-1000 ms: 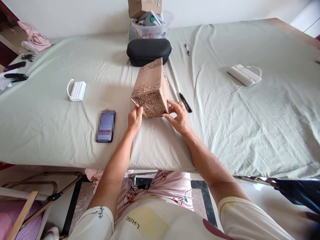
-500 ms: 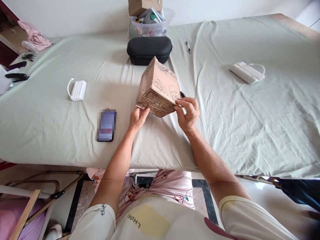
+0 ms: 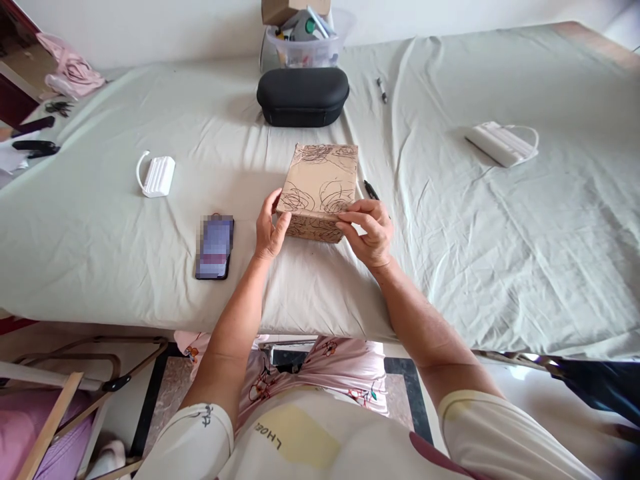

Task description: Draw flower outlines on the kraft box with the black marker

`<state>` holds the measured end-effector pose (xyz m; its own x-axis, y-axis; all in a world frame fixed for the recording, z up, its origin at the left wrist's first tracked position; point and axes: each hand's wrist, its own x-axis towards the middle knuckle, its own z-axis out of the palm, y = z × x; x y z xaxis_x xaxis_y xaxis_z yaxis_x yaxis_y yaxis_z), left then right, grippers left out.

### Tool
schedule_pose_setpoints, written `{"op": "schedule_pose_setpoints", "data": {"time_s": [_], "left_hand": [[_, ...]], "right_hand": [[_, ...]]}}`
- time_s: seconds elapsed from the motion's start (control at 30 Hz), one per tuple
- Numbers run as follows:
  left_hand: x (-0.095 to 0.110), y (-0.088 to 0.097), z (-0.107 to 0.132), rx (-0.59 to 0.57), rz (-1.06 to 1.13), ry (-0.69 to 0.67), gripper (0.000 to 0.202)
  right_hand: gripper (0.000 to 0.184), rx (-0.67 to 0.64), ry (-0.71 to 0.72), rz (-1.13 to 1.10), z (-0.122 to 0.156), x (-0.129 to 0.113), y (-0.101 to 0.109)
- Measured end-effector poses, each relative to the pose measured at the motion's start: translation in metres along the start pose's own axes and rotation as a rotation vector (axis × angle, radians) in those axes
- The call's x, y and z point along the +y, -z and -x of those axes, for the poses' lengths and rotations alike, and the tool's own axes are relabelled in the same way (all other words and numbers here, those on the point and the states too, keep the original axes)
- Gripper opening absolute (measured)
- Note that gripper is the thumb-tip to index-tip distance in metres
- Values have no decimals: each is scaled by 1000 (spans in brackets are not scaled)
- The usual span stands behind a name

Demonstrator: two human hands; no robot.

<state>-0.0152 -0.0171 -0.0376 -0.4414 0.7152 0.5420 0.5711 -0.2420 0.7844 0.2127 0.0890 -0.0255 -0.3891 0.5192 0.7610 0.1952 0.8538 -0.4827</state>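
Observation:
A brown cardboard box (image 3: 320, 177) covered in black looping scribbles stands on the green cloth in front of me. Its top and near side face me. My left hand (image 3: 271, 227) grips the near left corner, thumb on the near side and fingers around the left side. At the near right top edge, my right hand (image 3: 369, 230) pinches the box between thumb and fingertips. A black marker (image 3: 371, 190) lies just beyond the right hand, partly hidden by it.
Behind the box sits a black hard case (image 3: 303, 98), with a clear plastic tub (image 3: 313, 53) of items farther back. A phone (image 3: 215, 247) and a white ribbed device (image 3: 160, 177) lie left. To the right are another white device (image 3: 503, 145) and a pen (image 3: 382, 91).
The box has gone from tilted on a corner to sitting level, with its scribbled top now facing up. Both hands turned with it and kept hold.

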Motion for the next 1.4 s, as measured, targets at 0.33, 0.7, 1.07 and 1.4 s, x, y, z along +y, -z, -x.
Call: {"op": "schedule_pose_setpoints", "data": {"time_s": [0.33, 0.7, 1.07, 1.4], "left_hand": [[0, 2, -2, 217, -39, 24, 73], [31, -20, 20, 105, -426, -373, 40], [33, -24, 21, 12, -417, -356, 35], [24, -7, 11, 12, -327, -364, 24]], "right_hand": [[11, -97, 124, -101, 8, -22, -9], [25, -21, 223, -139, 11, -32, -17], [18, -9, 111, -22, 8, -15, -11], [21, 252, -153, 147, -6, 30, 12]]}}
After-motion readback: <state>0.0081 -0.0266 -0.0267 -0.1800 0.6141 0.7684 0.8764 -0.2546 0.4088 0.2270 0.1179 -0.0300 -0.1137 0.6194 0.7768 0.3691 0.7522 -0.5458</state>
